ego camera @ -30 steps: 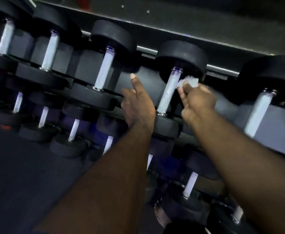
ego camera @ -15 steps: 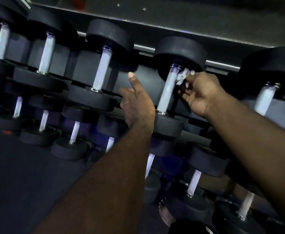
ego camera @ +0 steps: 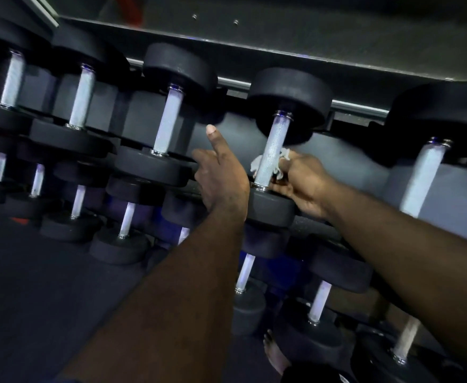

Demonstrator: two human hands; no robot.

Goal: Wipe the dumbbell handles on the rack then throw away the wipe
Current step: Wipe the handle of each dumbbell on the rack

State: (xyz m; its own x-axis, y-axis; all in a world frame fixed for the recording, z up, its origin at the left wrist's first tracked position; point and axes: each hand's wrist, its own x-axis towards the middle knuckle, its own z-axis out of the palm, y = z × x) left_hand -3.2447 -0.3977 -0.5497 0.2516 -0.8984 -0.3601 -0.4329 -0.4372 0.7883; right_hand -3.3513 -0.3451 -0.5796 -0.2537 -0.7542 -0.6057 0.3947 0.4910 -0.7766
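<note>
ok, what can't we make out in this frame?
- Right hand fingertips, head view: hidden behind the knurled steel dumbbell handle and crumpled white wipe.
- Left hand palm and most fingers, head view: hidden by its own back; contact unclear.
- Far-right black dumbbell, head view: motion-blurred, cut by right edge.
- Waste bin: outside the frame.

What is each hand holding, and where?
Right hand: the white wipe, wrapped round the dumbbell handle, low down. Left hand: nothing visible.

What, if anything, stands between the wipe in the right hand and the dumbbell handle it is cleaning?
Nothing visible: the right hand holds the wipe directly against the handle; the left hand sits off to its side.
</note>
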